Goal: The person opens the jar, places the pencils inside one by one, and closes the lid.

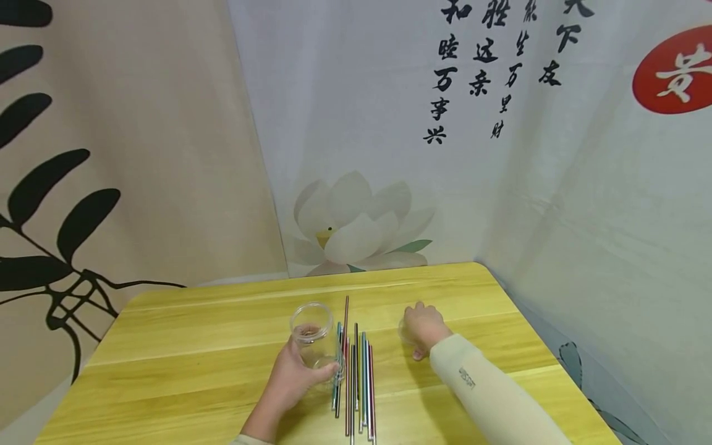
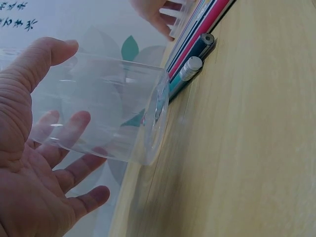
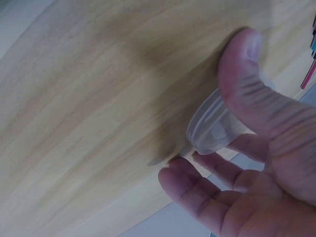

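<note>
My left hand [image 1: 293, 376] grips a clear plastic cup [image 1: 318, 353], thumb on the near side and fingers around the far side. In the left wrist view the cup [image 2: 108, 106] looks hollow, with its base end close by the wooden table. Over on the right, my right hand [image 1: 425, 327] holds a clear round plastic lid [image 1: 405, 334] low over the table. The right wrist view shows this lid [image 3: 212, 123] between the thumb and the curled fingers. Between the hands lie several pencils [image 1: 356, 386], some partly behind the cup.
The pencils [image 2: 197, 47] lie roughly side by side, pointing away from me; one reaches farther back than the others. The yellow wooden table [image 1: 183, 364] ends at a printed cloth backdrop [image 1: 356, 123] with a lotus and dark lettering.
</note>
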